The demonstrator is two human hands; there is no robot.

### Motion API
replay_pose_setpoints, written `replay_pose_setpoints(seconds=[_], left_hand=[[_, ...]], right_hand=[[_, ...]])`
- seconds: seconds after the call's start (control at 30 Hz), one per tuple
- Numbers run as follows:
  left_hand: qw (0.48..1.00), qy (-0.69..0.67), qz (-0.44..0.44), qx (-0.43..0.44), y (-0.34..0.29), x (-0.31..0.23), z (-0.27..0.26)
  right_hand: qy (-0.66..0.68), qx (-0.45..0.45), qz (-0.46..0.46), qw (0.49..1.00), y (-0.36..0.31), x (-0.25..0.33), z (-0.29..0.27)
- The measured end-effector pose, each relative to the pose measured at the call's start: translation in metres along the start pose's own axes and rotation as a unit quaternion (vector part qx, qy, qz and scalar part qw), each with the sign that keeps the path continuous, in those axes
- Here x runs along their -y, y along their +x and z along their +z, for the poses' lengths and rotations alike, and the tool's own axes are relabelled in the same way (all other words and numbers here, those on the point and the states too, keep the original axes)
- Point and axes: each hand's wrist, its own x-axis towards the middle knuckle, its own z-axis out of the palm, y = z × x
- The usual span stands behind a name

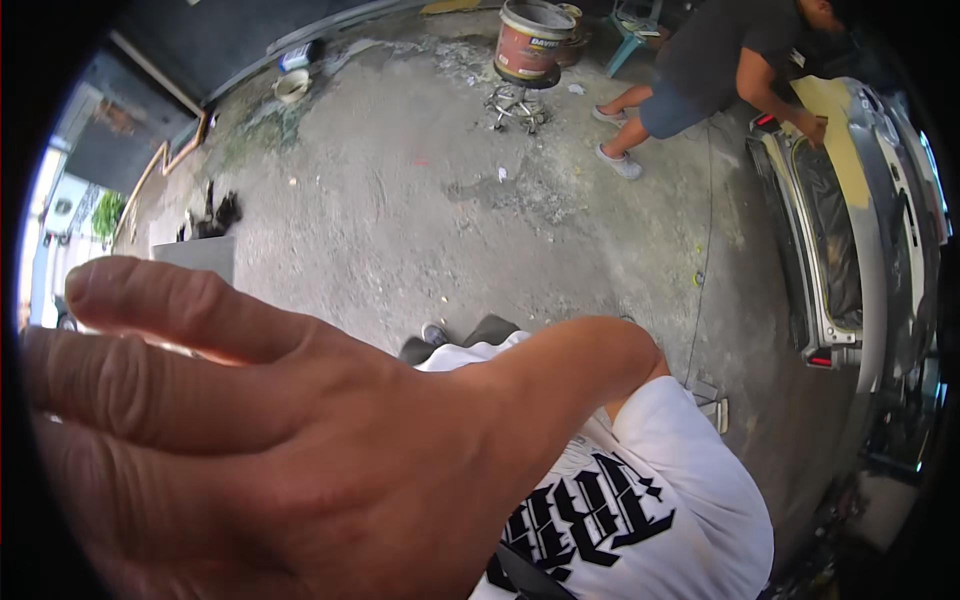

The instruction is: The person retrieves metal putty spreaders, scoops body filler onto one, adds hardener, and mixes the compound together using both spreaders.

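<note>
— What's the hand doing?

— My right hand [300, 440] fills the lower left of the frame, right up at the lens. The fingers are spread flat and the thumb is out wide, with nothing in it. My left is out of shot.

— Nearest thing?

— My white printed T-shirt [690, 500], bottom centre, just behind the thumb.

— Beyond that?

— A paint bucket [528, 40] sits on a stool [517, 100] at top centre, probably to keep it at working height. At upper right a person [710, 60] crouches at a car tailgate [830, 230].
</note>
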Motion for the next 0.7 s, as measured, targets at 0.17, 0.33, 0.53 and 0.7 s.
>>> replay_pose_setpoints(seconds=[0.17,0.33,0.53,0.7], left_hand=[[0.985,0.082,-0.115,0.103,0.120,0.031,0.148],[0.953,0.166,-0.155,0.202,0.265,0.086,0.301],[0.921,0.242,-0.223,0.210,0.388,0.170,0.367],[0.874,0.371,-0.238,0.204,0.410,0.144,0.492]], right_hand=[[-0.044,-0.001,-0.007,0.999,0.053,-0.134,0.003],[0.066,-0.027,0.003,0.997,0.050,-0.303,0.003],[-0.004,0.174,0.367,0.914,-0.068,-0.539,0.015],[-0.115,0.236,0.570,0.778,-0.187,-0.658,-0.017]])
